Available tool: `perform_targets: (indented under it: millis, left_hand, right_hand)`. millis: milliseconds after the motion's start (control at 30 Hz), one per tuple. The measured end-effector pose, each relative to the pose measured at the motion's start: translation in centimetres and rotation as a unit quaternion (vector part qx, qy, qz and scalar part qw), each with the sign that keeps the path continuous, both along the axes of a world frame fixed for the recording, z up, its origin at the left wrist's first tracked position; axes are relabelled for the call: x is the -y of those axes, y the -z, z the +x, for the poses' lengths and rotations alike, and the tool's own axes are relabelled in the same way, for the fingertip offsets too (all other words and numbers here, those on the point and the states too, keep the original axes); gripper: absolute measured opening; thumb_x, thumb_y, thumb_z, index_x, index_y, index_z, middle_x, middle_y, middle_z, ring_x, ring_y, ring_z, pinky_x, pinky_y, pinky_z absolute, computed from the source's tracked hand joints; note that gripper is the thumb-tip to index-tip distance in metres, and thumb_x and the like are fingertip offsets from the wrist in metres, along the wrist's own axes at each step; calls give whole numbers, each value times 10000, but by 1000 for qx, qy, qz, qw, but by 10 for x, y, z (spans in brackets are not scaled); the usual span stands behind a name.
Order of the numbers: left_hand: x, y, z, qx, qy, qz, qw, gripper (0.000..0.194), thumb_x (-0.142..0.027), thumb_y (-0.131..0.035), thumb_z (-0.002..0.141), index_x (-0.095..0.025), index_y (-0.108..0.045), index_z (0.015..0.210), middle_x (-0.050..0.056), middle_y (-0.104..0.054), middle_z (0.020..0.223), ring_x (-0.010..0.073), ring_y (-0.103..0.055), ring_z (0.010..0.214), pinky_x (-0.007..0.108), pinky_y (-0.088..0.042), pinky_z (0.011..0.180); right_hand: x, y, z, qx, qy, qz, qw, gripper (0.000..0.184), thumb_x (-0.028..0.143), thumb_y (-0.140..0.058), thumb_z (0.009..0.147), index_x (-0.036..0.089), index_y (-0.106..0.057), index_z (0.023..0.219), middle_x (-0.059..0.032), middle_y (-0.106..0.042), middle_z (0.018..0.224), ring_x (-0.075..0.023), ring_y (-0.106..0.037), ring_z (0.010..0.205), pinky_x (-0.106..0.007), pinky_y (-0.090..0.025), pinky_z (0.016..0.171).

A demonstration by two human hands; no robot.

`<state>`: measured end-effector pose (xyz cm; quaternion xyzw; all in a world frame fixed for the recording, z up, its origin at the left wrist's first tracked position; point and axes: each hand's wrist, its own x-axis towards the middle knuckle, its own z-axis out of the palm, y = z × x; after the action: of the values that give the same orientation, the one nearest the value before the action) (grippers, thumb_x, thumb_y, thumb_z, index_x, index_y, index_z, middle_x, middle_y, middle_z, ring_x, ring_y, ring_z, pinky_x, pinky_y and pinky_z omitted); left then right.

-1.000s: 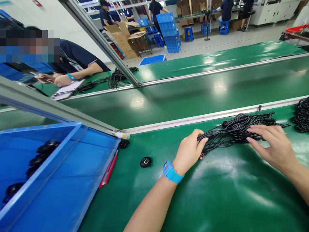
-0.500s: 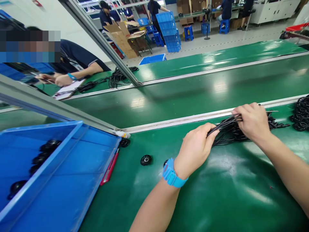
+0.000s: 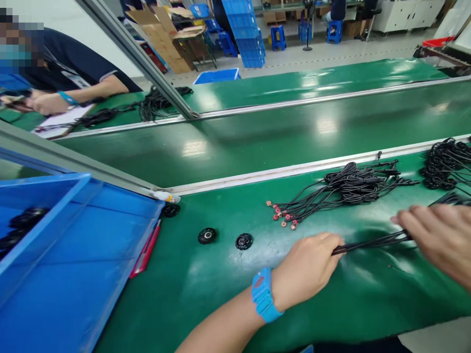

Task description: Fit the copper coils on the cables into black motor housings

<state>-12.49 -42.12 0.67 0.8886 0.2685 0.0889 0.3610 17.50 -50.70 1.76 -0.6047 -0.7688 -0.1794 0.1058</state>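
Observation:
A bunch of thin black cables [image 3: 375,241] stretches between my two hands above the green mat. My left hand [image 3: 311,264], with a blue strap at the wrist, is closed around one end; whatever lies inside the fist is hidden. At the right edge my right hand [image 3: 439,238] is closed over the same bunch farther along, slightly blurred. Behind them lies a bundle of coiled black cables [image 3: 355,184], its red and copper-coloured tips [image 3: 283,214] fanned out toward the left. Farther right is another heap of black cables [image 3: 447,164].
Two round black parts [image 3: 207,236] [image 3: 243,241] rest left of my hand. A blue bin [image 3: 110,245] holding black parts stands at left, with a red-handled tool [image 3: 147,250] alongside. A metal frame post [image 3: 136,54] rises there. Across the bench a co-worker's hand [image 3: 51,103] rests near papers.
Both hands have moved nearer and to the right, carrying a bunch of cables away from the bundle. The bundle with its red tips and a second round part now show. The view has shifted.

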Motion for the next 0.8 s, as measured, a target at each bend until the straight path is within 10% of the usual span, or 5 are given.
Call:
perform_targets:
  millis: [133,233,500,800]
  left_hand:
    - [16,19,-26,-124,-6,-50,991,151,-135,-534,978,-213,-661,1004,37,-715,957,227,-707,816,334,-529,706]
    - [20,15,-36,-181,-29,-64,981,184,-131,-575,927,-208,-645,1079,46,-702,1025,242,-706,828,360,-532,720]
    - [17,7,-61,-196,-122,-64,971,598,-447,-844,861,-240,-530,1326,77,-626,1308,232,-687,776,433,-560,742]
    - [15,25,-72,-6,-66,-80,995,289,-255,-840,881,-238,-644,1093,37,-640,1136,215,-670,1000,365,-563,884]
  right_hand:
    - [14,45,-23,17,-78,-82,993,419,557,-513,1038,256,-646,1297,-81,-688,1188,-237,-581,911,-408,-401,812]
    - [20,47,-20,-46,-61,-101,992,747,745,-507,973,233,-496,1517,-124,-632,1387,-314,-612,1027,-455,-426,875]
    - [22,27,4,-93,-41,-57,993,307,427,-596,1038,273,-666,1294,-67,-710,1272,-293,-644,981,-454,-421,846]
    - [-7,35,-102,-131,-269,-142,944,199,162,-536,1041,216,-708,1123,-31,-737,1131,-186,-558,908,-368,-369,772]
